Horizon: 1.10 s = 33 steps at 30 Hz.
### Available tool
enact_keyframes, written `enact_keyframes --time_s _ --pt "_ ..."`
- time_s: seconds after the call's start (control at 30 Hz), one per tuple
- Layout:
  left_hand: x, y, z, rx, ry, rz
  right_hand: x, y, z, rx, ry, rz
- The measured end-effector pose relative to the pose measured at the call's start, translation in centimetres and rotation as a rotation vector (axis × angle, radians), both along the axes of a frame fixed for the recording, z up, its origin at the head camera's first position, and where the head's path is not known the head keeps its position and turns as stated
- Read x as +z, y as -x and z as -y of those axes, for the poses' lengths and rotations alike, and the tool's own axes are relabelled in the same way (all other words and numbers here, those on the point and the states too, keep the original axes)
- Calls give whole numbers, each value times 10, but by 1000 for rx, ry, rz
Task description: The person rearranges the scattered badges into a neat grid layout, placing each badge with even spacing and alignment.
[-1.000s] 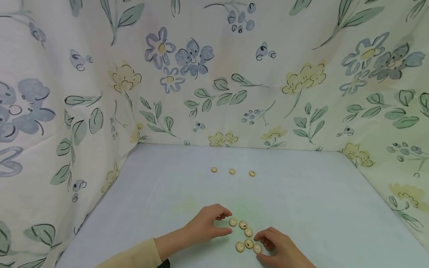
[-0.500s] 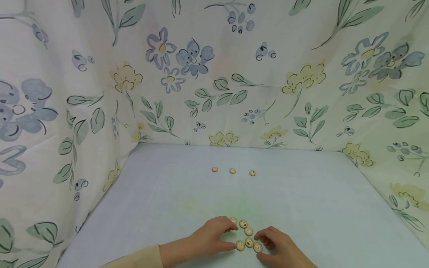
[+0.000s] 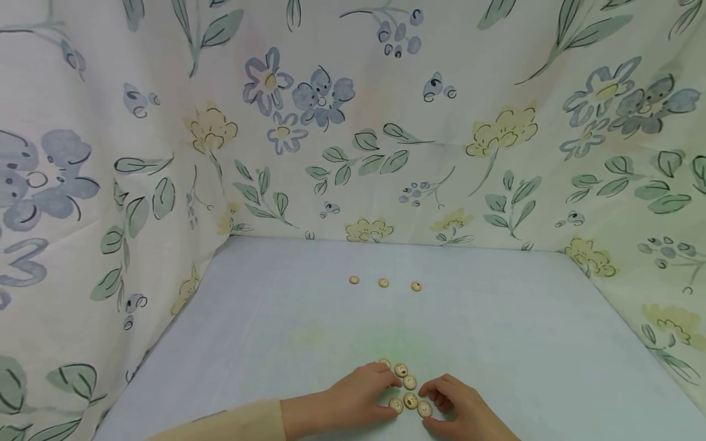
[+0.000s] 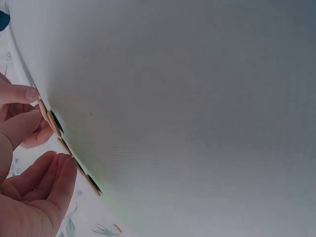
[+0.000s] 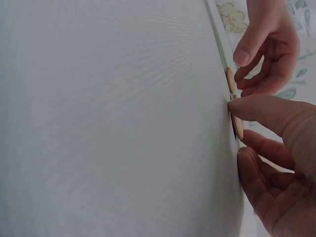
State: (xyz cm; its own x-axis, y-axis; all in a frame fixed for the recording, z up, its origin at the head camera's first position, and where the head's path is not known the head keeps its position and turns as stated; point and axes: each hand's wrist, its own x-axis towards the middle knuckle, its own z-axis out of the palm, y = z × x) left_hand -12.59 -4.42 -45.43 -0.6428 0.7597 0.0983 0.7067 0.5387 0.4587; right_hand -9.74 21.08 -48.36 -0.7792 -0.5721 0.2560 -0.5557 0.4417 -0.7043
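Several small round wooden discs with dark face-like marks lie in a bent cluster near the table's front. In the head view, my left hand reaches in from the left, thumb tip at the lower-left disc and fingertips at the upper discs, partly covering the topmost disc. My right hand has its thumb and bent index finger around the rightmost disc. Between the hands sit a middle disc and two discs above it, one being this upper disc. Both hands' fingers are loosely bent.
Three more discs lie apart in a row farther back: a left one, a middle one and a right one. The pale table is bordered by a floral cloth at the back and sides.
My left hand has moved right and slightly toward the table's front, its thumb closing in on the lower-left disc. My right hand and the discs stay nearly in place.
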Motion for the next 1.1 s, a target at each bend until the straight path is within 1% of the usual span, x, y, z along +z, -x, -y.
enact_keyframes --time_s 0.07,0.23,0.5,0.7,0.8,1.0,1.1 --pt "-1 1 -2 -3 25 -9 0 0 0 -1 0 9" --pt "-3 2 -6 -17 60 -58 -2 1 0 -9 -6 27" --pt "1 2 -7 -38 69 -92 -3 1 -1 7 8 -17" --pt "0 1 -7 -54 64 -127 -2 2 0 5 11 -17" --pt "0 1 -6 -57 52 -119 -1 1 0 -3 2 -13" --pt "0 3 -6 -65 28 -70 0 1 1 -12 -1 -10" --pt "-1 4 -6 -67 28 -69 0 1 1 -12 -1 8"
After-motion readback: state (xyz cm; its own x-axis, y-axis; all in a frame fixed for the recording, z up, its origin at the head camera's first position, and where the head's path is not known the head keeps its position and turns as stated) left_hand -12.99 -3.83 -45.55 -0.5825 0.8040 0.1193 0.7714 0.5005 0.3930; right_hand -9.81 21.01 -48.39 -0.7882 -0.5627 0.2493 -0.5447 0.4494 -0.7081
